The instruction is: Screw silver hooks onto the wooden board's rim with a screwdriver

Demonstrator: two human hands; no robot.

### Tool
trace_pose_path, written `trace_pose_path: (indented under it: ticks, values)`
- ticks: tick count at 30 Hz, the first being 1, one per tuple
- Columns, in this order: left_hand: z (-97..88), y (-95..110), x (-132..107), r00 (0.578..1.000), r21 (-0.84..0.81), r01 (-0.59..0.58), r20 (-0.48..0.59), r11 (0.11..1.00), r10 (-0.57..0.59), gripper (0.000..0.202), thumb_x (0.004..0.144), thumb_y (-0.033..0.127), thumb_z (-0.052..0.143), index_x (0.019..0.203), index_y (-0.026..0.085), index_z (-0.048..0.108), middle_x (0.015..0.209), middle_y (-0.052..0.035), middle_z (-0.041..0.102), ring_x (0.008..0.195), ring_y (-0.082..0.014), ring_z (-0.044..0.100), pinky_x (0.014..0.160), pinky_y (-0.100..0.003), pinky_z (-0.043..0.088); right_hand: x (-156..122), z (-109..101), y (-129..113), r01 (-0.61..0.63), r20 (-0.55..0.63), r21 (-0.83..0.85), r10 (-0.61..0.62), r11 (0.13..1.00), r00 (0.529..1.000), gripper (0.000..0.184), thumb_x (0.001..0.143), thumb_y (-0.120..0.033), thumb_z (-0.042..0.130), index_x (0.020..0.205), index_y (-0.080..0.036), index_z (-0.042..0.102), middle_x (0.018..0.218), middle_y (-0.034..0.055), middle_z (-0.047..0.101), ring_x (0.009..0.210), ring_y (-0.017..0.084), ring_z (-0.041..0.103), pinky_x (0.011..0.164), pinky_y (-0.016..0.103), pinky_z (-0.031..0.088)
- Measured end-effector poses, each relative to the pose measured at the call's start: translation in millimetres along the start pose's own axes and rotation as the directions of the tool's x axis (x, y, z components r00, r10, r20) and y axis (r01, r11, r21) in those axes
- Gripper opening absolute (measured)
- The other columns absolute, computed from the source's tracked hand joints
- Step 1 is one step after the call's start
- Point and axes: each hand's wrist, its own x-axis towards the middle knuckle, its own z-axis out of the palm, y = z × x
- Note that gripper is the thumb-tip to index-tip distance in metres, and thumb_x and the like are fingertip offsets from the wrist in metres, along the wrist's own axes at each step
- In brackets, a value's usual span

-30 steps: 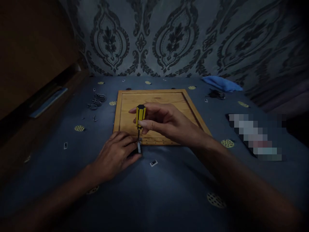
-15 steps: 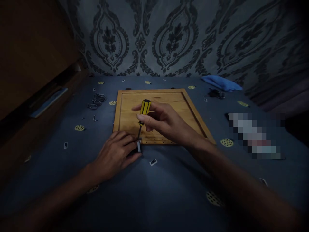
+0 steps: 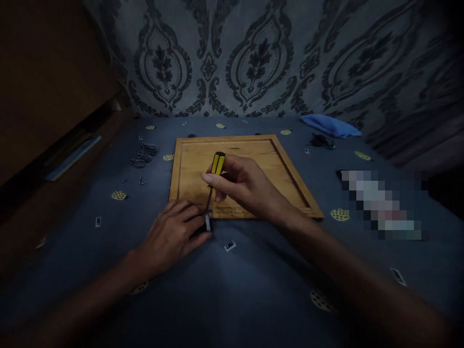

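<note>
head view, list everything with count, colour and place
Wooden board: one, brown, centre
Screwdriver: one, yellow and black, over board
Metal piece: one, grey, at board's near edge
Metal loops: several, grey, left of board
Small pieces: a few, grey, left
Cloth: one, blue, far right
Dark item: one, black, near cloth
Dark bits: two, black, behind board
Pixelated item: one, mixed colours, right
Cover: one, blue, under board
Wall: one, grey patterned, back
Cabinet: one, brown, left
Flat item: one, blue, left
Left hand: one, at metal piece
Right hand: one, holding screwdriver
</note>
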Motion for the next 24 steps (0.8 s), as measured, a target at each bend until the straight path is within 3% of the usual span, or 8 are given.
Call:
trace_pose_path:
  ticks: [4,7,10,16,21,24]
  values:
    - [0.6,0.0,-0.2,1.000,-0.004,-0.002,-0.007,1.000,0.002,0.016,0.098,0.029,0.062,0.104,0.017,0.070,0.102,-0.0053,0.075,0.094,-0.0233,0.066,0.082,-0.040,0.051,2.1,-9.1,-6.2,-0.005,0.135,0.056,-0.003,0.998,0.991,0.029,0.088,-0.042,0.074,0.100,-0.018,0.063,0.075,-0.0042,0.062,0.060,0.011,0.063,0.063,0.028,0.054]
    - [1.6,-0.3,0.0,1.000,-0.009,-0.011,-0.022,1.000,0.011,0.015,0.097,0.027,0.064,0.106,0.016,0.070,0.104,-0.0052,0.076,0.095,-0.0243,0.066,0.082,-0.041,0.052,1.0,-8.0,-5.9,0.004,0.165,0.069,-0.015,0.998,0.986,0.030,0.088,-0.047,0.073,0.087,-0.018,0.064,0.069,-0.0034,0.062,0.060,0.013,0.063,0.062,0.027,0.053]
    - [2.7,-0.6,0.2,0.999,-0.008,-0.017,-0.035,1.000,0.016,0.015,0.096,0.026,0.066,0.106,0.015,0.069,0.105,-0.0052,0.076,0.096,-0.0262,0.067,0.082,-0.043,0.052,-1.6,-3.1,-3.5,0.013,0.143,0.057,-0.021,0.998,0.990,0.033,0.089,-0.048,0.072,0.080,-0.019,0.061,0.061,-0.0047,0.059,0.057,0.013,0.063,0.058,0.027,0.051]
    - [1.7,-0.8,1.3,0.999,0.013,-0.027,-0.042,1.000,0.028,0.016,0.097,0.027,0.064,0.106,0.015,0.070,0.105,-0.0061,0.076,0.098,-0.0275,0.067,0.083,-0.044,0.053,-9.1,7.1,-1.6,0.081,0.026,-0.147,-0.078,0.986,0.997,0.016,0.094,-0.032,0.066,0.086,-0.020,0.062,0.060,-0.0058,0.056,0.054,0.012,0.059,0.054,0.026,0.043]
    - [1.6,-0.4,1.7,0.999,0.017,-0.017,-0.042,1.000,0.018,0.016,0.099,0.028,0.060,0.102,0.017,0.070,0.102,-0.0054,0.077,0.097,-0.0264,0.068,0.082,-0.043,0.053,-13.4,15.9,-0.1,0.080,-0.083,-0.273,-0.107,0.959,0.991,0.019,0.095,-0.033,0.064,0.081,-0.021,0.059,0.062,-0.0047,0.054,0.056,0.012,0.054,0.056,0.027,0.040]
    - [2.1,-0.5,1.6,0.999,0.015,-0.012,-0.048,1.000,0.013,0.016,0.099,0.028,0.060,0.100,0.016,0.071,0.102,-0.0055,0.077,0.098,-0.0269,0.067,0.083,-0.043,0.053,-13.3,16.8,-0.5,0.084,-0.090,-0.286,-0.114,0.955,0.989,0.017,0.096,-0.031,0.063,0.083,-0.020,0.059,0.063,-0.0046,0.052,0.056,0.012,0.053,0.056,0.027,0.040]
